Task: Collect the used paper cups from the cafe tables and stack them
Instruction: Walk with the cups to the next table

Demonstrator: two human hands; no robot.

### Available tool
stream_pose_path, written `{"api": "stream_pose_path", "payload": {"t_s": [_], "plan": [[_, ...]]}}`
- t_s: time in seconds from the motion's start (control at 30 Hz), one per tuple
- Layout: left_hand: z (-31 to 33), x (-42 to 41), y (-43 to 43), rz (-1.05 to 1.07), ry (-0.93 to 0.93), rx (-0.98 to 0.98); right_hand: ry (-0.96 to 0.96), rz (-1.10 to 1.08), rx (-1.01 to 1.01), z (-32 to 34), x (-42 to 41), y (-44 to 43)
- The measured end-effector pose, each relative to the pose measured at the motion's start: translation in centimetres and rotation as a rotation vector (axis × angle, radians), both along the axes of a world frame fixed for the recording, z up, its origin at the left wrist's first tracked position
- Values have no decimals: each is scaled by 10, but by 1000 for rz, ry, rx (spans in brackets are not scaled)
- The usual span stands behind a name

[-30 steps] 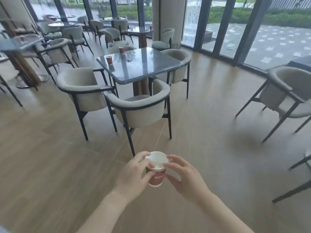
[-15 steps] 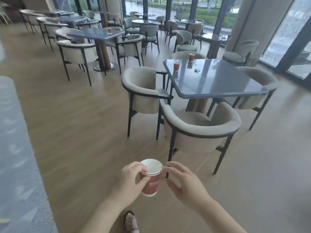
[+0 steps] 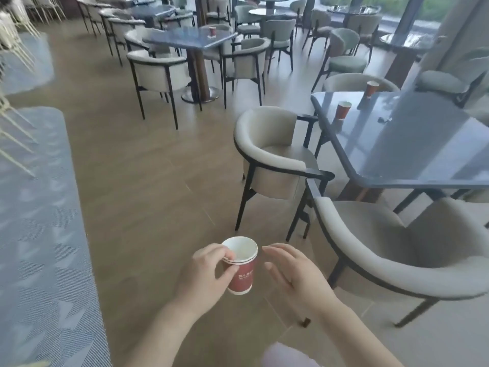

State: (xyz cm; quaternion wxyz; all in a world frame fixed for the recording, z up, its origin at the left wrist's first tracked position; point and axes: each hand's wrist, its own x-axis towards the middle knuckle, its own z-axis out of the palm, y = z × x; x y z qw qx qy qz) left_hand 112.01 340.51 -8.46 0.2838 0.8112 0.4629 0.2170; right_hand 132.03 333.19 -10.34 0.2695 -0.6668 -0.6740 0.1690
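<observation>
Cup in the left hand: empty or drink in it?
Looks empty: the cup, upright in the left hand, shows only bare white inside, no liquid.

The only lettering in view is a white printed mark on the red wall of the stacked paper cups (image 3: 242, 276), near and central, gripped by the left hand (image 3: 209, 274). It runs in two short lines, a larger one over a smaller one, and is too blurred to read. The near red cup (image 3: 343, 110) and the farther red cup (image 3: 371, 89) on the right surface (image 3: 412, 144) are too small to tell any print.
</observation>
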Motion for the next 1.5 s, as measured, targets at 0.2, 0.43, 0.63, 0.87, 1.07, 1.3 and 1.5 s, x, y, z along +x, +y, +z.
{"api": "stream_pose_path", "payload": {"t_s": [0.2, 0.43, 0.63, 0.87, 1.07, 1.3, 1.5], "plan": [[-18, 37, 115, -42, 27, -31, 22, -48, -64, -18, 36, 109], [-16, 120, 283, -136, 101, -31, -28, -107, -100, -28, 110, 277], [-11, 145, 401, -60, 102, -62, -212, -2, -206, -24, 141, 418], [-24, 125, 504, 150, 60, -130, -208, 199, -296, -23, 128, 556], [-35, 102, 622, 185, 66, -112, -110, 269, -244, -29, 107, 678], [-26, 93, 802, 36, 95, -46, -50, 179, -226, -23, 95, 831], [-29, 122, 937, -67, 95, -79, 16, 33, -179, -19, 112, 934]]}}
